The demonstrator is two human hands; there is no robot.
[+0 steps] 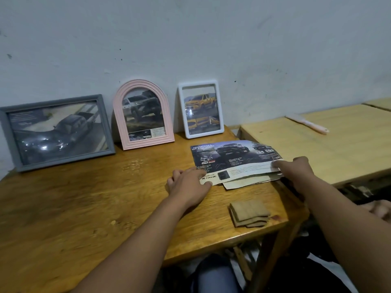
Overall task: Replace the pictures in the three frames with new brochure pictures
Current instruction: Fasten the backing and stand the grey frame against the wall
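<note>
Three frames lean against the wall on a wooden table [88, 204]: a grey rectangular frame [57, 132] at the left, a pink arched frame [143, 115] in the middle, a white frame [201, 109] at the right. Each shows a truck picture. In front of the white frame lies a stack of car brochure sheets [237, 159]. My left hand [188, 185] touches the stack's near left corner with its fingertips. My right hand [296, 170] holds the stack's right edge, thumb on top.
A folded brown cloth [249, 213] lies near the table's front right edge. A second, lighter table [317, 149] stands to the right with a pale pink-handled tool [306, 123] on it. My knee shows below the table edge.
</note>
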